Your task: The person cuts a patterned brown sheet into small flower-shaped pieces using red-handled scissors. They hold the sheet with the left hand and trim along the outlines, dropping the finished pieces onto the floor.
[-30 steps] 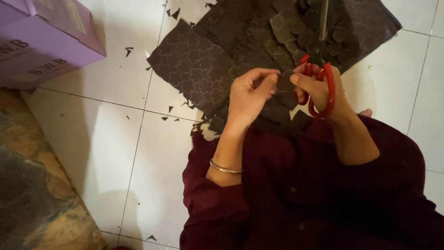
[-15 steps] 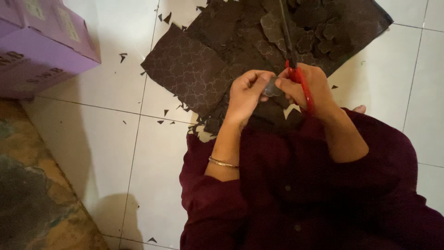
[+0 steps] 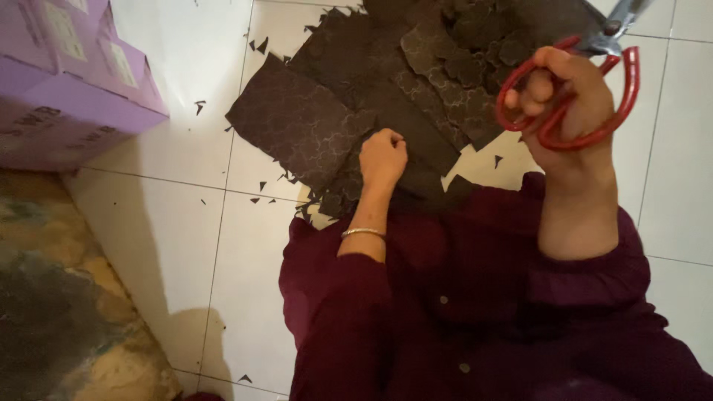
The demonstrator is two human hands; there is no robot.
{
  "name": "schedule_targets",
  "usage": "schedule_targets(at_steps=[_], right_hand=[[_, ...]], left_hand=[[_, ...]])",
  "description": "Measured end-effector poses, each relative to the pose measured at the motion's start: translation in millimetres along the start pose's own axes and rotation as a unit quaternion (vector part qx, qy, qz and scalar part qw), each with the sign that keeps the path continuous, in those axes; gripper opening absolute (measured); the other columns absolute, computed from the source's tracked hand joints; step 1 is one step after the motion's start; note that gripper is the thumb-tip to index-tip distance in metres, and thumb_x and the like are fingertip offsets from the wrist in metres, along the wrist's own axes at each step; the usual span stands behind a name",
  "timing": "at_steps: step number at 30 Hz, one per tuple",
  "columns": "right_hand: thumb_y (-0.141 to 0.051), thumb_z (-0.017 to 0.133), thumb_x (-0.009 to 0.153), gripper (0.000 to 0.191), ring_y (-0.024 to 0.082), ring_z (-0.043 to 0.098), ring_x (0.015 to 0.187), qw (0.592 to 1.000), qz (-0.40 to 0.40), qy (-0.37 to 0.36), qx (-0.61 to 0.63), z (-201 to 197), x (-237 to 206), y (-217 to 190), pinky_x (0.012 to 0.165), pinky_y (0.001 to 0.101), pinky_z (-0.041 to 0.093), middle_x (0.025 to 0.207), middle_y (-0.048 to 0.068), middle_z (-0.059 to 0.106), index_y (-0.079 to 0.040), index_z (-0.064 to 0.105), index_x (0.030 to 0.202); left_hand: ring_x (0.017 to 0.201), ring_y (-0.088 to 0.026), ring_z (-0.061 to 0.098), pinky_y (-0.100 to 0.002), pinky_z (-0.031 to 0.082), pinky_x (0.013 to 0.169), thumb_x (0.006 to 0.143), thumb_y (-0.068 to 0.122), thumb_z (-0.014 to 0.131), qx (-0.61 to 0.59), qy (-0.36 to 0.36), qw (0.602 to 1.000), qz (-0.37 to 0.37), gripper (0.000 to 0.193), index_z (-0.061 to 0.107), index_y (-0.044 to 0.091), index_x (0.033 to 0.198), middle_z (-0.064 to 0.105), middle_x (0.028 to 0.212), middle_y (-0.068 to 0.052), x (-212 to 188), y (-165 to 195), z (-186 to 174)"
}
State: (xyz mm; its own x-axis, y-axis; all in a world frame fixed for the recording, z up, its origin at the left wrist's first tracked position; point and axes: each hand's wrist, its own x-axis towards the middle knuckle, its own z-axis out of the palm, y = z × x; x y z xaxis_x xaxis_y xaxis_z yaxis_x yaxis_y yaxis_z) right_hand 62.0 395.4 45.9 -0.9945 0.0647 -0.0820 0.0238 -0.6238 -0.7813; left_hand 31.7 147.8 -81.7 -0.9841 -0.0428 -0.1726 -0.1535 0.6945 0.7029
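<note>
Since the frame half a second earlier, both hands have been drawn apart: then they were joined over a small dark piece just above the lap, with the scissors at work between them. Now the right hand [image 3: 568, 104] is seen raised and swung out to the right of the dark fabric pile [image 3: 386, 96], with the red-handled scissors [image 3: 575, 93] carried along. Fingers are threaded through both red loops and closed around them; the metal blades are pointed toward the upper right corner, partly cut off by the frame edge, so whether the blades are parted cannot be told.

The left hand [image 3: 382, 157] is lowered onto the near edge of the fabric pile, fingers curled loosely down and touching the cloth; whether anything is pinched beneath them cannot be told. A thin metal bangle [image 3: 362, 233] is worn at that wrist.

Fabric pile noted as several dark brown sheets with a pale scalloped pattern, overlapped on the white tiled floor [image 3: 186, 223]; small cut-out shapes are heaped on its far right part. Tiny dark offcuts [image 3: 261, 46] are scattered on the tiles left of the pile. Lilac cardboard boxes [image 3: 74, 82] are stacked well left of the pile. A mottled rug [image 3: 67, 297] is laid below those boxes. Maroon sleeves and lap [image 3: 460, 312] are seen just below the pile's near edge.
</note>
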Motion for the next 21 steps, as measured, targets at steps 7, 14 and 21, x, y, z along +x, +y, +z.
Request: schedule_targets(at_steps=[7, 14, 21], right_hand=[[-0.017, 0.062, 0.112, 0.020, 0.011, 0.046, 0.061, 0.994, -0.027, 0.068, 0.085, -29, -5, -29, 0.076, 0.0303, 0.051, 0.069, -0.001, 0.048, -0.007, 0.062, 0.095], [-0.016, 0.066, 0.108, 0.011, 0.012, 0.051, 0.063, 0.980, -0.056, 0.115, 0.150, -47, -5, -36, 0.074, 0.0299, 0.050, 0.074, -0.001, 0.052, -0.008, 0.061, 0.101], [-0.016, 0.061, 0.109, 0.013, 0.012, 0.053, 0.064, 0.978, -0.027, 0.086, 0.187, -43, -1, -32, 0.076, 0.0315, 0.055, 0.072, -0.003, 0.053, -0.008, 0.063, 0.098]], left_hand=[[0.082, -0.034, 0.077, -0.043, 0.060, 0.080, 0.091, 0.028, 0.066, -0.291, -0.024, 0.956, 0.001, 0.045, 0.062, 0.008, 0.131, 0.074, 0.100, -0.016, 41, 102, 30], [0.128, -0.042, 0.053, -0.049, 0.050, 0.101, 0.086, 0.013, 0.072, 0.120, -0.076, 0.990, 0.016, 0.055, 0.057, 0.014, 0.139, 0.047, 0.150, -0.015, 26, 86, 1], [0.130, -0.042, 0.053, -0.049, 0.056, 0.093, 0.084, 0.004, 0.072, 0.326, -0.056, 0.941, 0.073, 0.058, 0.047, 0.010, 0.136, 0.052, 0.139, -0.018, -17, 35, 4]])
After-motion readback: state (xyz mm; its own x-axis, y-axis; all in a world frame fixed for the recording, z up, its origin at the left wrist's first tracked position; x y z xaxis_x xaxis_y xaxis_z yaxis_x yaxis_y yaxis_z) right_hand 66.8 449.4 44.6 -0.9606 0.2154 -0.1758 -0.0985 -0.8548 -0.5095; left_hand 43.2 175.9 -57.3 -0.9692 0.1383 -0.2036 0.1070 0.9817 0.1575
